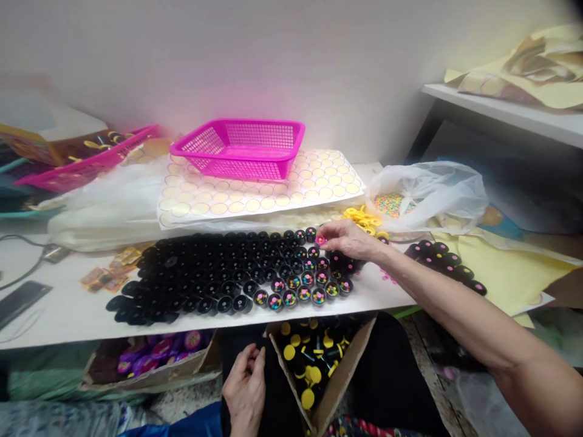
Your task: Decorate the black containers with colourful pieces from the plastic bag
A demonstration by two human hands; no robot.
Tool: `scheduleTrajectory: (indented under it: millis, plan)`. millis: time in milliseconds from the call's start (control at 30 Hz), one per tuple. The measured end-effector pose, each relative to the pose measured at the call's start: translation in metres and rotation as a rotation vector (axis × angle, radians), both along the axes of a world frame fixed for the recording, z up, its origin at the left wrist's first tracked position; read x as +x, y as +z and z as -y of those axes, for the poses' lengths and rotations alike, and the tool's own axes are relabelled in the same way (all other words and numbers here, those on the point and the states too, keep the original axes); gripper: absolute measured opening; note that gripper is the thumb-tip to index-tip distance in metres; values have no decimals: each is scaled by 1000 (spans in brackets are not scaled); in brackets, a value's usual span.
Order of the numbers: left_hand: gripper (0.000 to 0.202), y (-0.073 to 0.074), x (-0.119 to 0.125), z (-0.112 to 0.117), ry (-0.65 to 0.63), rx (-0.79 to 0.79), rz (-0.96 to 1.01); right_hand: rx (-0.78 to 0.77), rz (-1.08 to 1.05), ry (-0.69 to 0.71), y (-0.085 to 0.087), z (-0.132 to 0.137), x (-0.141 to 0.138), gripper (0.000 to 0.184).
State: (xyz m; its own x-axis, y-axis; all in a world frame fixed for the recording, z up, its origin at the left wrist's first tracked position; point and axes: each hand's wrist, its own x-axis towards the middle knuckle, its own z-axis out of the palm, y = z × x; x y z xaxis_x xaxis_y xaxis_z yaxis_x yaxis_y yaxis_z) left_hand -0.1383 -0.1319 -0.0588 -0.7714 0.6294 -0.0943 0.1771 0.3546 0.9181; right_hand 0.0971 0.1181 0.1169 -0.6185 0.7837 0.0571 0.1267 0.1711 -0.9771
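Observation:
My right hand [348, 240] reaches over the table at the right end of the rows of black cups [207, 303]. Its thumb and fingertips pinch a small pink piece [320, 240], whose exact kind is too small to make out. Below it, several cups filled with coloured beads [289, 297] show pink bits on top, while those further left look dark inside. My left hand [246, 385] rests on my dark-clothed lap with its fingers curled together, and nothing shows in it. Beside it, an open cardboard box [337, 388] holds black pieces with yellow discs.
Behind the cups, a pink basket [246, 167] stands on sheets of round stickers [328, 193]. A clear bag of beads [437, 194] and yellow rings [362, 218] lie further right. More black cups [437, 258] sit near yellow paper [510, 261]. A phone [22, 303] lies left.

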Motion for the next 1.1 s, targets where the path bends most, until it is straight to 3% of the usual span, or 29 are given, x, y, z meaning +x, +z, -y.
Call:
scheduleTrajectory:
  millis: [167, 400, 567, 800, 967, 1100]
  plan:
    - [50, 5, 3, 0, -17, 18, -20, -205, -293, -89, 14, 2, -16, 25]
    - [47, 3, 2, -2, -59, 7, -54, -175, -357, -373, 36, 32, 36, 32]
    - [46, 1, 0, -4, -78, 1, -98, -139, -287, -526, 19, 67, 71, 29]
    - [44, -1, -1, -2, -101, 17, -159, -168, -357, -727, -17, 115, 84, 25]
    - [43, 1, -1, -1, -165, -41, -166, -141, -364, -764, -24, 114, 77, 24]
    - [44, -1, -2, -2, -169, -51, -194, -63, -337, -744, -10, 99, 71, 24]
